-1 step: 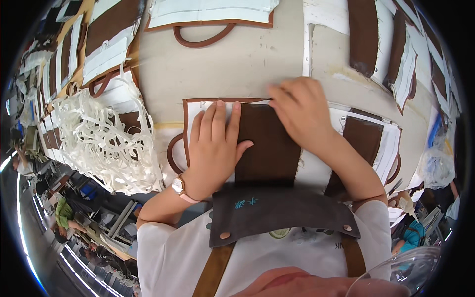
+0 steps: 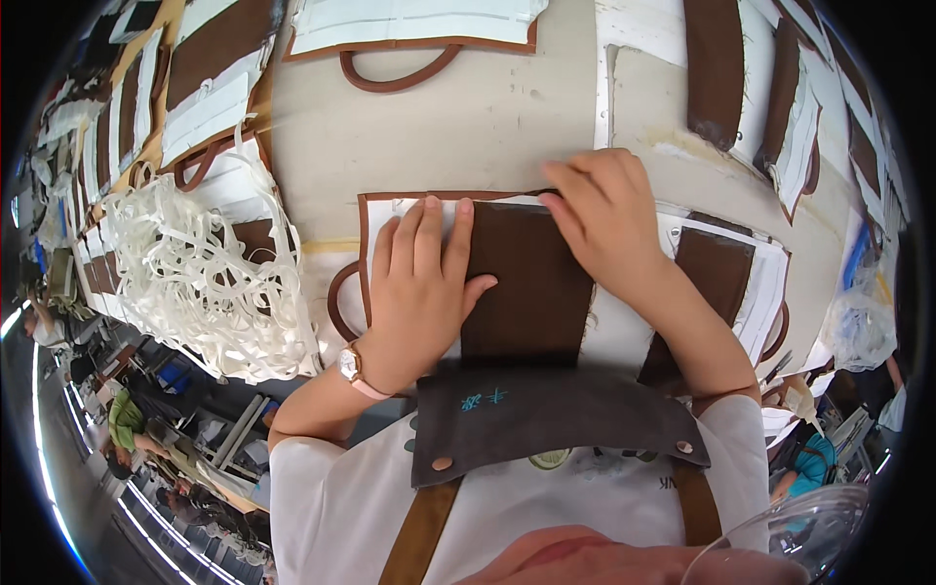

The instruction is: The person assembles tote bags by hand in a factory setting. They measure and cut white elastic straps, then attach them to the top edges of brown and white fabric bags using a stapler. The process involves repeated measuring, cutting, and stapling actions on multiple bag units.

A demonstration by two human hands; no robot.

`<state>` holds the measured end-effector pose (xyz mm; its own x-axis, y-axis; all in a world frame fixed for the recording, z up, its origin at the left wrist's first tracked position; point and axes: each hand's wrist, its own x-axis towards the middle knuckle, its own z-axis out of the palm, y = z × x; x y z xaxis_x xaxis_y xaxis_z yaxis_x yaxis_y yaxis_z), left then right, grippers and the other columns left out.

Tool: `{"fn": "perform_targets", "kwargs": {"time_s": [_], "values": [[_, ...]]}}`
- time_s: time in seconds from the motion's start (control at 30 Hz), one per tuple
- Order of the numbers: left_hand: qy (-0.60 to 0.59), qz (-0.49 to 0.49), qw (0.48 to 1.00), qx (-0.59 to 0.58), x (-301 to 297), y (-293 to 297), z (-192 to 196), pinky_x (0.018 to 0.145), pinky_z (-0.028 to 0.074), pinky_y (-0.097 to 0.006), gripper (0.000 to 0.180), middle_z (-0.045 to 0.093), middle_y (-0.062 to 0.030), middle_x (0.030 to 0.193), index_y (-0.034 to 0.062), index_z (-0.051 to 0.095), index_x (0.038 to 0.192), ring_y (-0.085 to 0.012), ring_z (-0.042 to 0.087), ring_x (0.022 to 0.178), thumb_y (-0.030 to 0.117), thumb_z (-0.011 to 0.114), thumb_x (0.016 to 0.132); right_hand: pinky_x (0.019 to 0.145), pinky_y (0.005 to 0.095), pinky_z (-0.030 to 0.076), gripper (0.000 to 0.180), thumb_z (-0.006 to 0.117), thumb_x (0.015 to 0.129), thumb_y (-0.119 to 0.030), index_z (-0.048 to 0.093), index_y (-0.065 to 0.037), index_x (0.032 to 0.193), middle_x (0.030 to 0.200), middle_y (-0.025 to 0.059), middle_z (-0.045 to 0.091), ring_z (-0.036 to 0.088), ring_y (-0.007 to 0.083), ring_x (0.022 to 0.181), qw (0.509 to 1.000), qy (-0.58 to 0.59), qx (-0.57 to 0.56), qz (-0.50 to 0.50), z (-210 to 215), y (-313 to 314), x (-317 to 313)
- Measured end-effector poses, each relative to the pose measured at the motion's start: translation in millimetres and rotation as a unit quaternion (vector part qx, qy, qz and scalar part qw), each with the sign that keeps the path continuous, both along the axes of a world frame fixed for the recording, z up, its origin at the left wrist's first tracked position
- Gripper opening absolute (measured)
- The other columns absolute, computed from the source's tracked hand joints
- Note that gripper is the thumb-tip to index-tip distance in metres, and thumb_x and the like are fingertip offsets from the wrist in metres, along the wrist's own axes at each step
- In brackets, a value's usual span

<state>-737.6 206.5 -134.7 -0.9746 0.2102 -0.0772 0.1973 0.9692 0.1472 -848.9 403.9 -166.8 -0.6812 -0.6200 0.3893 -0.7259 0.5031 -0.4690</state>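
Observation:
A bag panel [image 2: 531, 283], brown in the middle with white strips beside it and a reddish-brown border, lies on the table in front of me. My left hand [image 2: 421, 263] rests flat on its left white part, fingers stretched toward the far edge and thumb out to the side. At that edge, right of the brown middle, my right hand [image 2: 609, 219] pinches the brown edging [image 2: 517, 195]. Its fingertips partly cover the spot they grip. A curved brown handle [image 2: 341, 302] sticks out from the panel's left side, and another handle [image 2: 778, 331] shows at its right side.
A tangled heap of white strips [image 2: 210, 283] sits left of the panel. Beyond it on the table [image 2: 439, 132] lies another white panel [image 2: 419, 24] with a brown handle. More brown-and-white pieces [image 2: 717, 73] lie at far right and far left. Several people are in the background.
My right hand has moved slightly to the right along the panel's far edge. The panel has shifted very slightly left, and my left hand stays flat on it.

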Motion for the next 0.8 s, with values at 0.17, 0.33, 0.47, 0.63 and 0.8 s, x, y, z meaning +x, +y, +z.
{"fn": "perform_targets", "kwargs": {"time_s": [0.17, 0.33, 0.47, 0.63, 0.8], "values": [[0.026, -0.027, 0.999, -0.012, -8.4, 12.7, 9.7, 0.103, 0.036, -0.048, 0.070, 0.047, -0.0214, 0.129, 0.0030, 0.049, 0.136, -0.0371, 0.045, 0.120, 0.030, 0.071, 0.076, 0.080, 0.0389, 0.040, 0.022, 0.070, 0.071, -0.003, 0.060, -0.005, 0.090, 0.092, 0.0080, 0.053, 0.052, 0.0266, 0.089, 0.998, -0.053, -0.017, 0.025, -2.4, 6.9, 1.2], [0.030, -0.081, 0.994, 0.061, -10.6, 20.5, -5.7, 0.104, 0.036, -0.045, 0.061, 0.048, -0.0159, 0.131, 0.0011, 0.051, 0.133, -0.0314, 0.044, 0.122, 0.020, 0.069, 0.078, 0.083, 0.0383, 0.040, 0.019, 0.066, 0.070, -0.002, 0.060, -0.005, 0.087, 0.091, 0.0081, 0.053, 0.051, 0.0264, 0.090, 0.998, -0.037, -0.001, 0.041, -3.3, 0.8, 3.7], [0.022, -0.080, 0.994, 0.067, -10.3, 20.3, -9.0, 0.104, 0.036, -0.046, 0.060, 0.049, -0.0159, 0.130, -0.0005, 0.051, 0.132, -0.0303, 0.045, 0.121, 0.020, 0.069, 0.078, 0.084, 0.0380, 0.040, 0.018, 0.064, 0.068, -0.005, 0.060, -0.004, 0.085, 0.091, 0.0075, 0.053, 0.051, 0.0252, 0.089, 0.999, -0.003, 0.017, 0.048, -2.9, 1.9, 2.4], [0.019, -0.076, 0.993, 0.088, -8.1, 17.4, -6.8, 0.104, 0.036, -0.046, 0.059, 0.050, -0.0169, 0.129, -0.0029, 0.051, 0.130, -0.0307, 0.047, 0.120, 0.019, 0.069, 0.078, 0.083, 0.0365, 0.042, 0.016, 0.062, 0.065, -0.010, 0.061, -0.003, 0.080, 0.082, 0.0066, 0.053, 0.051, 0.0225, 0.085, 0.989, 0.092, 0.095, 0.071, 4.8, -0.3, 5.0], [0.026, -0.092, 0.994, 0.053, -8.9, 18.7, -4.1, 0.104, 0.036, -0.046, 0.058, 0.051, -0.0175, 0.128, -0.0036, 0.052, 0.129, -0.0309, 0.047, 0.120, 0.021, 0.067, 0.080, 0.080, 0.0350, 0.044, 0.018, 0.061, 0.063, -0.009, 0.061, -0.001, 0.080, 0.076, 0.0066, 0.052, 0.051, 0.0224, 0.078, 0.986, 0.117, 0.098, 0.060, 3.5, -6.1, 7.4]]}}
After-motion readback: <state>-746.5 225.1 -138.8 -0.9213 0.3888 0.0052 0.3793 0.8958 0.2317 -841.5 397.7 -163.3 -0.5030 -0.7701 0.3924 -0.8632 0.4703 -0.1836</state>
